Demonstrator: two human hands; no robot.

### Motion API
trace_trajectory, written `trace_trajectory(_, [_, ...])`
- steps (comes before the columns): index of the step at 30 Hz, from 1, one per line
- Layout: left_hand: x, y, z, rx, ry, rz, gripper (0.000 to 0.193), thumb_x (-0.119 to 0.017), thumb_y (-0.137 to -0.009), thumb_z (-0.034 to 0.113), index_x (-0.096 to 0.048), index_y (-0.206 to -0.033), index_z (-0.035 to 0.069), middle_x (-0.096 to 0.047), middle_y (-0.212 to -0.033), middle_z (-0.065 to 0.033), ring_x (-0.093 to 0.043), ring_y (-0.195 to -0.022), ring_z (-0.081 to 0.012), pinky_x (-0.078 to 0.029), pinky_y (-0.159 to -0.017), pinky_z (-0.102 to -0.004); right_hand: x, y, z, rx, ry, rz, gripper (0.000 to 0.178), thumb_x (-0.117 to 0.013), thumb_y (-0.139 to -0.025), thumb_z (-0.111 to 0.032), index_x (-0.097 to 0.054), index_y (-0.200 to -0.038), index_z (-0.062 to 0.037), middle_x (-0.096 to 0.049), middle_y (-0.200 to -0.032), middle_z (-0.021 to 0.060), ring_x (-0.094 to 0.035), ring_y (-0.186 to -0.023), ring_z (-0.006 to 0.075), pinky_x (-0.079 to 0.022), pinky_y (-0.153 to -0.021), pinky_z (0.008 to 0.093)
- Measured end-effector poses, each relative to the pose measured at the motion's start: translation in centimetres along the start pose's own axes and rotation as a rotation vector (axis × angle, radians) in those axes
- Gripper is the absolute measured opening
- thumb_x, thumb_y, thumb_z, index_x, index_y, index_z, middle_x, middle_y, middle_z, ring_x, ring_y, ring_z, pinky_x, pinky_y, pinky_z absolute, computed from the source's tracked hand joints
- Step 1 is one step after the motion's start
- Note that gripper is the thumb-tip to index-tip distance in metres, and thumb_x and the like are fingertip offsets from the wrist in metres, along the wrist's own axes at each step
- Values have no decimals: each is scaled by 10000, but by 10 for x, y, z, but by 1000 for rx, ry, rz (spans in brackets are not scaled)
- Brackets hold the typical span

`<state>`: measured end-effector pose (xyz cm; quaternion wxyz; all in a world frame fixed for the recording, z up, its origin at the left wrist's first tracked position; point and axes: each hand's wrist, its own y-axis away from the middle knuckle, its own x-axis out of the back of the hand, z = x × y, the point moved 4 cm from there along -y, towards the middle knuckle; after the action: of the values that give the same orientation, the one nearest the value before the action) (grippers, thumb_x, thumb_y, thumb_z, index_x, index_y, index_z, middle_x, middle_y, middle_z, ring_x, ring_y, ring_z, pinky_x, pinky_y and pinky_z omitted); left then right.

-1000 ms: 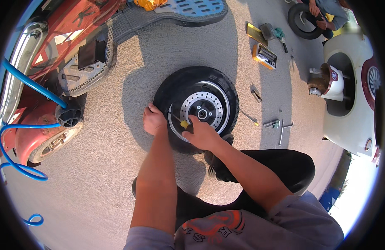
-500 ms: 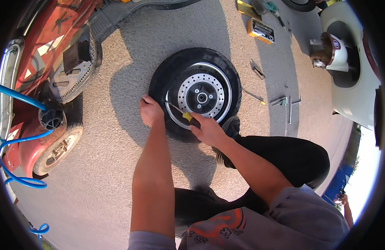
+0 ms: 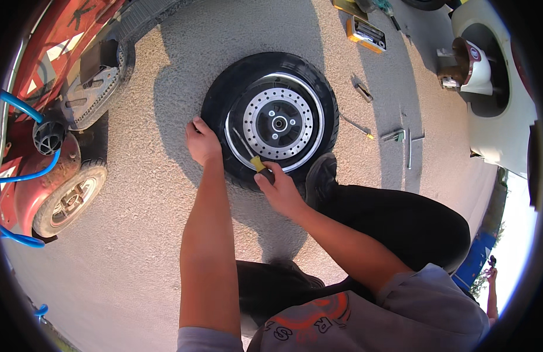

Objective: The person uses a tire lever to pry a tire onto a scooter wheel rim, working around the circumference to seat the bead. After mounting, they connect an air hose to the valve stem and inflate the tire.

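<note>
A: How are the hands placed?

B: A screwdriver (image 3: 257,164) is gripped by its yellow-and-black handle in the right hand (image 3: 277,185), its shaft slanted over the left part of the rim (image 3: 319,120). The left hand (image 3: 202,141) is laid against the tyre's (image 3: 230,88) left side; how tightly it is closed cannot be told.

A: And how far along are things?

B: The wheel (image 3: 279,123) is laid flat on the ground (image 3: 154,252) — mounted on nothing. Its brake disc (image 3: 307,123) is in place, and the tyre is seen around the rim. Whether the screwdriver's tip is tucked under the tyre's edge cannot be told, so that step seems unfinished.

A: Farther off?

B: A T-shaped wrench (image 3: 409,149) is left lying — and, beyond it, an orange-edged toolbox (image 3: 366,35) is left open.
</note>
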<state>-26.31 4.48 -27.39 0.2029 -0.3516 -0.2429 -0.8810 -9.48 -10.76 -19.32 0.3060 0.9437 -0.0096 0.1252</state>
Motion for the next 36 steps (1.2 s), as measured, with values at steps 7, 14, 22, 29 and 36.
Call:
trace_trajectory(7, [3,10,14,-611,-165,9,748,-685,-803,445,-434,-1396,64,-499,-1374,-168,-451,-1268,-387,-389,-1051,-462,-56,-50,0,86,-286,376,505,-647,-938,-340,-501,-1214,57,-639,-811,85,-585,-725,120,-481,-670,283])
trace_trajectory(14, [6,-14,50,-443,-354,-480,1187,-844,-648,243,-72,-1518,2,-364,-1445,-306,-426,-1316,-447,-397,-1087,-450,-65,-63,14,164,-359,495,414,-673,-927,-342,-575,-1019,50,-649,-718,84,-584,-621,101,-469,-568,272])
trace_trajectory(22, [-6,-19,58,-359,-357,-510,1117,-853,-630,185,-156,-1477,-29,-383,-1415,-321,-466,-1283,-437,-412,-1076,-434,-75,-60,15,-98,-548,562,413,-716,-901,-351,-623,-800,38,-599,-607,34,-537,-563,69,-425,-511,247])
trace_trajectory(29, [-1,-10,52,-400,-332,-407,1008,-834,-652,174,-247,-1447,-25,-413,-1402,-286,-482,-1264,-424,-426,-1054,-446,-75,-58,10,60,-480,622,383,-752,-865,-335,-666,-854,38,-620,-597,55,-548,-541,115,-449,-528,306])
trace_trajectory(36, [-1,-9,50,-424,-324,-381,1020,-834,-660,182,-228,-1459,-7,-418,-1392,-284,-486,-1250,-434,-429,-1044,-458,-63,-56,-5,62,-371,524,353,-747,-870,-295,-677,-949,41,-630,-638,81,-536,-583,106,-453,-560,301])
